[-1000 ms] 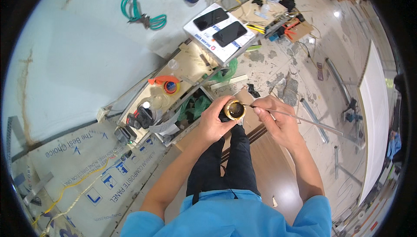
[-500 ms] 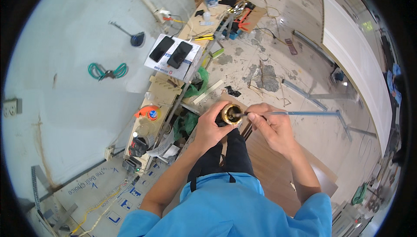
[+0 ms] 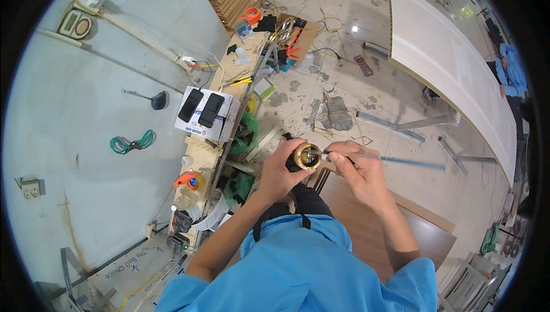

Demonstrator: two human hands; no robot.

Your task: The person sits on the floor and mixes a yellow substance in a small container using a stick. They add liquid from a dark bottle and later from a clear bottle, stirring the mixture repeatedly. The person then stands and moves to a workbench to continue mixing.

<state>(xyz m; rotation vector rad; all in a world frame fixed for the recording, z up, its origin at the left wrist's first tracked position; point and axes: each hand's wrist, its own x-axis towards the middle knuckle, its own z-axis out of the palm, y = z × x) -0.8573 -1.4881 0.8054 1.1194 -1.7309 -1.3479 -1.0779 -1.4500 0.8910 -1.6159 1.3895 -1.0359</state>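
Observation:
My left hand [image 3: 279, 169] is wrapped round a small open jar [image 3: 299, 164] in front of my waist. The jar has a gold-coloured rim and a dark, shiny content, and its mouth faces up. My right hand [image 3: 360, 169] pinches a long, thin metal strip [image 3: 401, 161] close to the jar. One end of the strip reaches into the jar's mouth; the other sticks out to the right, smeared by motion. How deep the end sits inside I cannot tell.
Left of me runs a narrow, cluttered bench with two phones [image 3: 211, 110] on a white box, a tape measure and an orange tape roll [image 3: 252, 15]. A brown board [image 3: 366, 214] lies beside my legs. Metal bars [image 3: 389, 126] and a large white panel [image 3: 441, 54] are at the right, near another person [image 3: 510, 71].
My view has shifted, bringing more of the left wall and the other person into sight. The strip's free end has swung a little toward me. Both hands keep their holds.

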